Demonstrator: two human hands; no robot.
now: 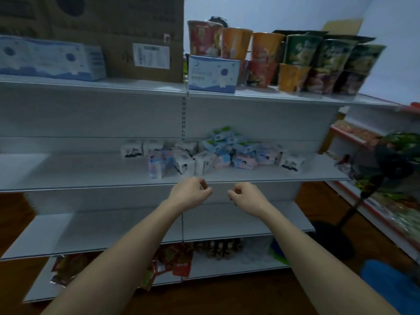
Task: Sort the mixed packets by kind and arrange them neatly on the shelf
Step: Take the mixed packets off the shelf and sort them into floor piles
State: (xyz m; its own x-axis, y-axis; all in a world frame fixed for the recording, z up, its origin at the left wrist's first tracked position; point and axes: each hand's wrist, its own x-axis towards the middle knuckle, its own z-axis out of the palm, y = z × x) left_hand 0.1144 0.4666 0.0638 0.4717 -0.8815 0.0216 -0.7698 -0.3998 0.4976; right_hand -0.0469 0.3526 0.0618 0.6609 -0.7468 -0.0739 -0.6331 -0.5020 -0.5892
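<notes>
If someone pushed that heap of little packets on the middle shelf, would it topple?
Probably: the packets lie loosely piled, some atop others, so top ones would likely slide off. They look small and soft-wrapped, likely light.

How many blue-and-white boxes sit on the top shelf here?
2: one blue-and-white box at the far left, before the cardboard carton; the other near the middle, in front of the noodle cups. Others may be hidden behind.
</notes>
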